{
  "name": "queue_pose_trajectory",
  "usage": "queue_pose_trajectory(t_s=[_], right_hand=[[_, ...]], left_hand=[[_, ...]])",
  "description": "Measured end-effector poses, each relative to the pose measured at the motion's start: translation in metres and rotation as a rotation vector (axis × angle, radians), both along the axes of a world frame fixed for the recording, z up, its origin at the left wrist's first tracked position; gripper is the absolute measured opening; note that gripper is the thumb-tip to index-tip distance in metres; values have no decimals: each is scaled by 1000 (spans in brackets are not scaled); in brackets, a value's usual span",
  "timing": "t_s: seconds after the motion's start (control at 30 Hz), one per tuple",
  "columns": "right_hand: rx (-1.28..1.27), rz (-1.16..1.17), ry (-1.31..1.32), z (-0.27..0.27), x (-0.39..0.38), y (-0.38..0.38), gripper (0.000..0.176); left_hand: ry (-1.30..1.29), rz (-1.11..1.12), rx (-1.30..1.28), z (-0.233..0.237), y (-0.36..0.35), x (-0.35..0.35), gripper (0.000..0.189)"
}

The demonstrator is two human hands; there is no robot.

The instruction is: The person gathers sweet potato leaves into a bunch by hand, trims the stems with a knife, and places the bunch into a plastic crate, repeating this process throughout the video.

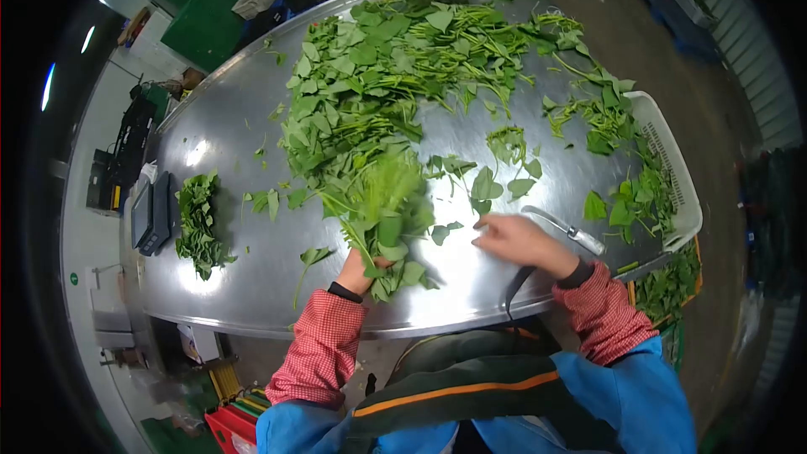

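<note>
Above the shiny metal table (269, 286), your left hand (361, 273) clutches a leafy green bunch (395, 202); your right hand (517, 240) curls, its grasp unclear.

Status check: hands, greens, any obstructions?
Left hand gripping a bunch of greens. Right hand off the bunch, to its right, no item visible in it. Loose leaves lie between bunch and sickle-like tool.

Tabletop glare, dark curved edges.

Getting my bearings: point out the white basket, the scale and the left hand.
White basket (684, 178): head view, right side wall.
Scale (143, 213): head view, dark display.
Left hand (356, 274): head view, back near the wrist.
</note>
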State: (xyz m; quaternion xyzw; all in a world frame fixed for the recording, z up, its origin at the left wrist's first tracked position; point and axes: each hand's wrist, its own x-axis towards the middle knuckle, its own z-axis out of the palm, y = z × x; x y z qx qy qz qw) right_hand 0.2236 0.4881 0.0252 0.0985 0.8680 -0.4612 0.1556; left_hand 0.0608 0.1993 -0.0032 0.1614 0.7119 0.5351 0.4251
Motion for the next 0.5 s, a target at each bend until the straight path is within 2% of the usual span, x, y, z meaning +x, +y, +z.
queue_pose_trajectory(t_s=[0.03, 0.07, 0.13, 0.17, 0.27, 0.3, 0.4, 0.43, 0.47, 0.5], right_hand=[[-167, -115, 66, -1, -4, 2, 45], [-333, -228, 138, 0, -9, 2, 47], [-391, -348, 255, 7, -30, -2, 50], [-422, -410, 309, 11, -37, -9, 52], [-365, -383, 267, 25, -55, -33, 54], [-395, -261, 255, 20, -58, -37, 44], [-572, -288, 299, 25, -59, -31, 30], [-680, -430, 267, 31, -59, -21, 20], [-742, -440, 284, 22, -62, -8, 19], [-721, -445, 301, 31, -61, -11, 20]], left_hand=[[105, -8, 16, 1, 4, 5, 48], [83, 31, 72, 3, 6, 10, 47], [43, 96, 172, 6, 1, 19, 46], [84, 128, 219, -9, -8, 20, 41], [-294, 97, 272, 5, -15, 31, 37], [-459, 196, 325, 15, -10, 36, 38], [-525, 280, 373, 36, -18, 35, 53], [-442, 230, 406, 45, -19, 35, 57], [-446, 235, 450, 48, -22, 36, 61], [-282, 169, 465, 44, -27, 34, 64]])
